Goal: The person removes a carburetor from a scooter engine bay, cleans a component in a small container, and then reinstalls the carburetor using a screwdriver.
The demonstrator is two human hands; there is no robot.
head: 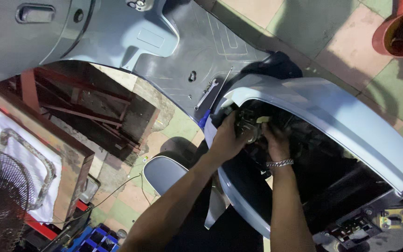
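Scooter body shell [341,116], opened, with left hand [227,140] and right hand [276,142] both closed around a small dark mechanism [248,126] inside its cavity.

The scooter body panel [341,121] spans the right of the frame. Both hands reach into its open cavity at centre: left hand [227,140] left of the right hand [276,142], with a mechanical part [248,127] between them. A wrench [207,93] and a screwdriver [215,100] lie on the floorboard [183,51] above. A fan [1,196] occupies the lower left.
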